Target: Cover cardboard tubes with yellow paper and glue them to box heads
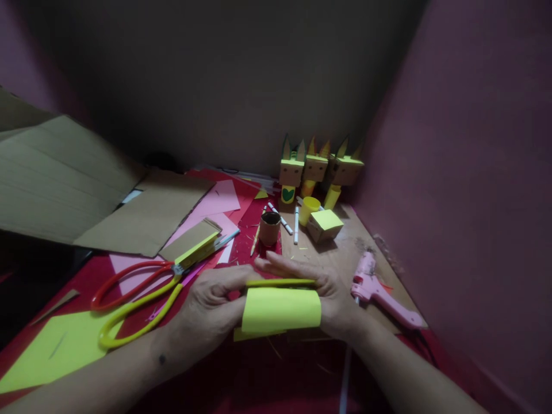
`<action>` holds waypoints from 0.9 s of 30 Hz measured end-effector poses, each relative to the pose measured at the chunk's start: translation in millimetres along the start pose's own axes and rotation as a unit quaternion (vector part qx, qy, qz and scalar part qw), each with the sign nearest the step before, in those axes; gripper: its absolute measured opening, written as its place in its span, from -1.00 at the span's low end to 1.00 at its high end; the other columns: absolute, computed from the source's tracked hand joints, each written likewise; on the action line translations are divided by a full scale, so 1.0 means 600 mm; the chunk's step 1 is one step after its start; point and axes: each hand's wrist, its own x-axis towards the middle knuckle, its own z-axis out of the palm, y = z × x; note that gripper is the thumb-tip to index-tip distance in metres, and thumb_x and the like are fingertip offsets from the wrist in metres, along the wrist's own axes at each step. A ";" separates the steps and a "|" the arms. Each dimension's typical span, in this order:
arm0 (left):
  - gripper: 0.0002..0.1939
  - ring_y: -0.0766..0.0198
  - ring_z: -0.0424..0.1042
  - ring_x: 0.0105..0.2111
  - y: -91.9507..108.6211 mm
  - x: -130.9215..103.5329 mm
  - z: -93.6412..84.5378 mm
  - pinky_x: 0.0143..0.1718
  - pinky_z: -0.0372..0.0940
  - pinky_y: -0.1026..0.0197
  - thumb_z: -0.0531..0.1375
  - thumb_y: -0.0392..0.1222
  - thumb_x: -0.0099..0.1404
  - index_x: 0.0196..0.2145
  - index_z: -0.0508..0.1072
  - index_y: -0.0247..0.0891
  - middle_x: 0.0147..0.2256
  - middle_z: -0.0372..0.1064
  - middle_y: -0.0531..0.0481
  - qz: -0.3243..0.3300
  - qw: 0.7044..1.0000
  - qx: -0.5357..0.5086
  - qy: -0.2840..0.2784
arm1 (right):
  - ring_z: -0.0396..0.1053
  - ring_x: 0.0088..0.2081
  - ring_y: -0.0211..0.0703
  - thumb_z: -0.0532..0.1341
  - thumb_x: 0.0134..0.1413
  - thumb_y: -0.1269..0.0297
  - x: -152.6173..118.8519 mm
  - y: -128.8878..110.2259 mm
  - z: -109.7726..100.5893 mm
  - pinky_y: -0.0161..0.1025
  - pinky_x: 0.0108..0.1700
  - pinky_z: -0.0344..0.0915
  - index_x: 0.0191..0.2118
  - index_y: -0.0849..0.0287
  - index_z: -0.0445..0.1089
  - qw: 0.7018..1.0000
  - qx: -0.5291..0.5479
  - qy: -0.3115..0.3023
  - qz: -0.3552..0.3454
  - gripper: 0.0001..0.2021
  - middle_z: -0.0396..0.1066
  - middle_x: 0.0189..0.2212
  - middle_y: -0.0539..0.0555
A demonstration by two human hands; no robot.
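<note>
Between my two hands is a curled piece of yellow paper [282,309], bent over so that its broad face is toward me. My left hand [211,305] is closed on its left end, with the thumb along the edge. My right hand [330,290] holds the right end against the palm, its fingers stretched out over the far side. Just beyond my fingers a short brown cardboard tube [269,230] stands upright. Left of my left hand lie large scissors [149,302] with one red and one yellow handle.
A pink glue gun [382,293] lies at right near the wall. Behind are a small yellow-topped box [325,225], a yellow tube [309,211], white markers [296,225] and several eared cardboard figures [292,172]. Yellow sheets [47,348], pink paper [215,201] and cardboard [146,210] cover the left.
</note>
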 end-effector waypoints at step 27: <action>-0.78 0.33 0.43 -0.47 -0.019 -0.013 -0.032 -0.42 0.28 0.33 0.11 -0.29 0.34 -0.33 0.56 -0.23 -0.47 0.44 0.06 0.101 0.982 0.155 -0.024 | 0.46 -0.25 0.17 0.10 0.10 0.27 -0.206 -0.031 -0.096 0.01 -0.28 0.44 0.13 0.19 0.37 0.636 -0.675 0.370 0.056 -0.54 0.49 -0.28 0.25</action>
